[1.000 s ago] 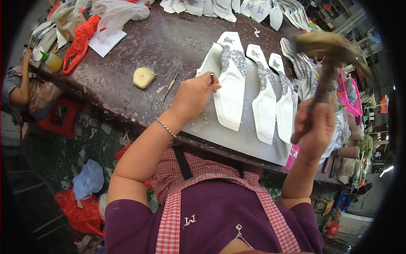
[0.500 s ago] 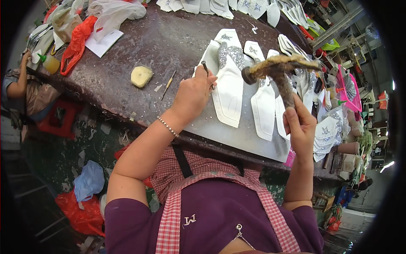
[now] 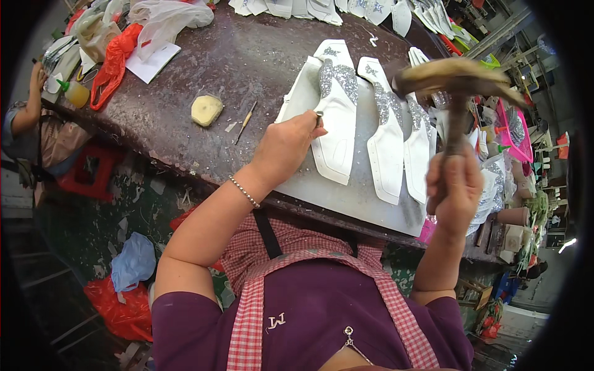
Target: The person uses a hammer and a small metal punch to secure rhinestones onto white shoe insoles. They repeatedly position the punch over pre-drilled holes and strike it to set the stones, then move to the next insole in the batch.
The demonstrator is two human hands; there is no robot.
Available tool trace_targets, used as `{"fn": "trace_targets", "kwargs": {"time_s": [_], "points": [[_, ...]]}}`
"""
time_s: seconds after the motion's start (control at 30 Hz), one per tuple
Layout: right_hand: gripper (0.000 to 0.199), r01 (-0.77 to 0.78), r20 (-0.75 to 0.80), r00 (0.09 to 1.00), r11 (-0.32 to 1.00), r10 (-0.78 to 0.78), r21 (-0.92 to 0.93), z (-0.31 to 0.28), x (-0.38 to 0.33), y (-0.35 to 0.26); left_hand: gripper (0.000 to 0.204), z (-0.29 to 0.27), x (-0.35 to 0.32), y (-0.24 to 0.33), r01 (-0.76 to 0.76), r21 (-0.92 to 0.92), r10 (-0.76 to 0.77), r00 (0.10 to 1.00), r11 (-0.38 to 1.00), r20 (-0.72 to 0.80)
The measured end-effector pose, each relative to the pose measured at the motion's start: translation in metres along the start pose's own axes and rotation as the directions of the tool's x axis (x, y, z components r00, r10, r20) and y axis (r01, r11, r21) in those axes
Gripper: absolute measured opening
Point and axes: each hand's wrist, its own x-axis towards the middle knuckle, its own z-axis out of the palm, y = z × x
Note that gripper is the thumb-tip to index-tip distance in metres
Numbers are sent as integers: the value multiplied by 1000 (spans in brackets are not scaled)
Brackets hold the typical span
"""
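My left hand is closed around a metal punch, held over the edge of a white shoe-upper piece with silver glitter. That piece lies on a pale board. Raised to the right, my right hand grips a worn hammer by its handle; its head is blurred. More white and glitter pieces lie beside the first, partly under the hammer. Where the punch's lower tip rests is hidden by my fingers.
Left of the board are a yellowish wax-like block and a thin awl-like tool. Plastic bags, a bottle and a pink basket stand farther out. Another person is at the far left.
The hammer has swung up and to the right with my right hand. My left hand has shifted slightly right, and the punch's top now sits lower and farther right.
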Motion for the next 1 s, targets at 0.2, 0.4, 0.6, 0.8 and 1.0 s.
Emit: {"fn": "trace_targets", "kwargs": {"time_s": [0.2, 0.4, 0.6, 0.8, 1.0], "points": [[54, 274, 24, 961, 957, -277, 93, 12, 9, -13, 13, 3, 4, 1, -45, -14, 46, 998, 999, 45], [39, 76, 163, 986, 806, 26, -587, 12, 6, -9, 13, -5, 5, 7, 24, 11, -25, 996, 1000, 87], [39, -193, 12, 977, 914, 211, -358, -12, -26, 15, 17, 1, 5, 3, 9, 37, -11, 999, 999, 41], [40, -192, -2, 980, 941, 200, -277, -20, -40, 16, 19, 7, 2, -1, 249, -137, -249, 968, 959, 12], [40, -206, -19, 978, 953, 207, -221, -20, -40, 23, 20, 1, -8, -1, 212, -70, -210, 977, 975, 42]]}}
